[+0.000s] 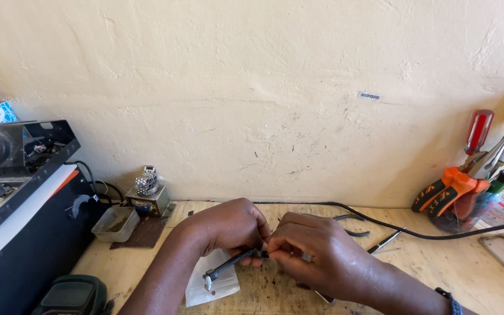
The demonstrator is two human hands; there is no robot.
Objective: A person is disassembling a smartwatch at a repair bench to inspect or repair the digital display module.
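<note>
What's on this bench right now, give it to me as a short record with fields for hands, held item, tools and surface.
hands: left hand and right hand meet at the middle of the bench, fingertips together
held item: dark watch strap with a metal buckle at its free end, pinched between both hands
under the hands: white cloth
tools: orange-handled pliers and red screwdriver in a jar at right; tweezers lying flat
cable: black cable crossing behind the hands
surface: wooden bench against a cream wall
</note>
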